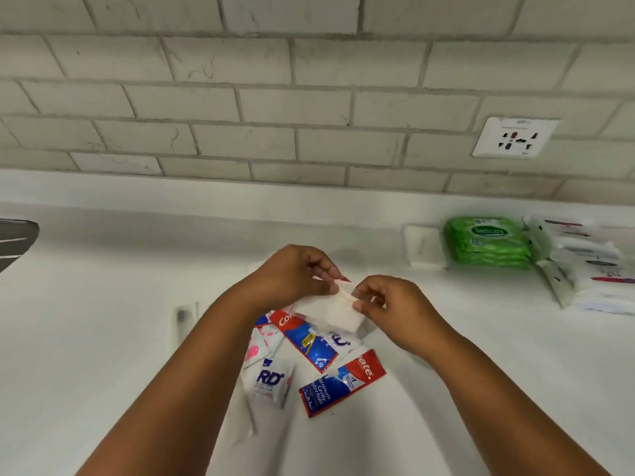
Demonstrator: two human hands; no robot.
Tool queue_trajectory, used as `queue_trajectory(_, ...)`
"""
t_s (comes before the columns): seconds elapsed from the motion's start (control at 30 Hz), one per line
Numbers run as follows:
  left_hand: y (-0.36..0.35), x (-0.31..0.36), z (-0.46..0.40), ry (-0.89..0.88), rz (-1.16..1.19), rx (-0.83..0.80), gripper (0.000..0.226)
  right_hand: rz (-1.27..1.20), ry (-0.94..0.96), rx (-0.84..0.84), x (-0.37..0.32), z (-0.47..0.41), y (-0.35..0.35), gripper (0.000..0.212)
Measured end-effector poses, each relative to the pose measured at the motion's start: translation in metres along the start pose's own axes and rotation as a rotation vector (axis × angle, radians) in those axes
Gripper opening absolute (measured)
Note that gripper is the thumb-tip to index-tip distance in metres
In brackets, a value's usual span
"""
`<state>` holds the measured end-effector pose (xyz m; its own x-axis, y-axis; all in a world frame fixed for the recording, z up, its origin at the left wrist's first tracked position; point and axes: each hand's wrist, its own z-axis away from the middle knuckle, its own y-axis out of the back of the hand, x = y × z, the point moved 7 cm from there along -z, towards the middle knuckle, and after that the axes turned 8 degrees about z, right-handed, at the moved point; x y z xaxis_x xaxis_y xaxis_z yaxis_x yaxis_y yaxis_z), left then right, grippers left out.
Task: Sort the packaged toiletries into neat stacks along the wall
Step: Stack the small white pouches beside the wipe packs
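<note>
Item: white packet (338, 309), pinched at its upper end between left hand (292, 274) and right hand (385, 304) above loose toothpaste sachets (309, 341) at 6 o'clock; risk: thin grip may slip, dropping it short of green wipes stack (488, 243) at 2 o'clock by the wall

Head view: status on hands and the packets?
Left hand and right hand both pinch one flat white packet above the loose red-and-blue toothpaste sachets. Green wipes stack already by the wall. Nothing in the way.
</note>
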<state>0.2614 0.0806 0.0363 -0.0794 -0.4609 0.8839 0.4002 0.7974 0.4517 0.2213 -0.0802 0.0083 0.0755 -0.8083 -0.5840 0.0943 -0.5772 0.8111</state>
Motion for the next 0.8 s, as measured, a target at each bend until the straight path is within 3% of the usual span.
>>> queue_trajectory(0.13,-0.012,-0.001,-0.031,0.038,0.326,0.153,0.035,-0.346,-0.163,0.073,0.048,0.001,0.019,0.004)
queue_trajectory(0.23,-0.041,-0.009,-0.053,0.132,0.480,0.165,0.047,-0.614,-0.287,0.161,0.085,0.001,0.029,0.005)
queue_trajectory(0.43,-0.110,-0.005,-0.099,0.299,0.596,0.046,0.028,-0.999,-0.486,0.347,0.144,-0.014,0.041,0.009)
queue_trajectory(0.57,-0.125,0.005,-0.139,0.240,0.529,0.207,0.020,-0.874,-0.496,0.489,0.174,-0.037,0.056,0.013)
queue_trajectory(0.7,-0.129,0.003,-0.164,0.218,0.467,0.304,0.020,-0.426,-0.467,0.600,0.186,-0.055,0.075,0.024)
queue_trajectory(0.8,-0.133,0.000,-0.177,0.210,0.383,0.353,0.019,-0.227,-0.439,0.606,0.188,-0.064,0.081,0.021)
